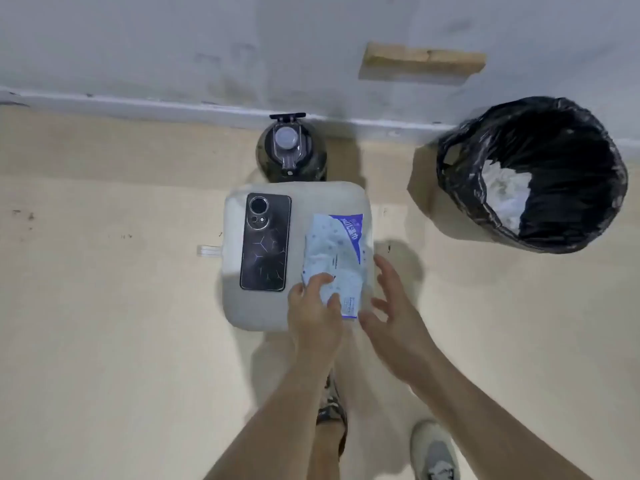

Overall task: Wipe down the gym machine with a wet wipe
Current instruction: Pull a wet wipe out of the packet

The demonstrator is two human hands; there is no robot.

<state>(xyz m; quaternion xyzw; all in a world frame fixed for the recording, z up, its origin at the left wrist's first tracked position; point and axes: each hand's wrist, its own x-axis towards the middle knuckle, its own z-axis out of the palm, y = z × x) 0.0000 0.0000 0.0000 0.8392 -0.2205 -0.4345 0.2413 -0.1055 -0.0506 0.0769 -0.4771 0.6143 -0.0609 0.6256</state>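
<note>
A blue-and-white wet wipe packet lies on the right half of a small white stool. My left hand rests on the packet's near end, with fingers and thumb pinching its lower edge. Just to the right of the packet hovers my right hand, fingers spread and holding nothing. No gym machine is in view.
A dark phone lies face down on the stool's left half. A dark water jug stands behind the stool by the wall. A bin with a black liner holds white crumpled wipes at the right. My shoes show below.
</note>
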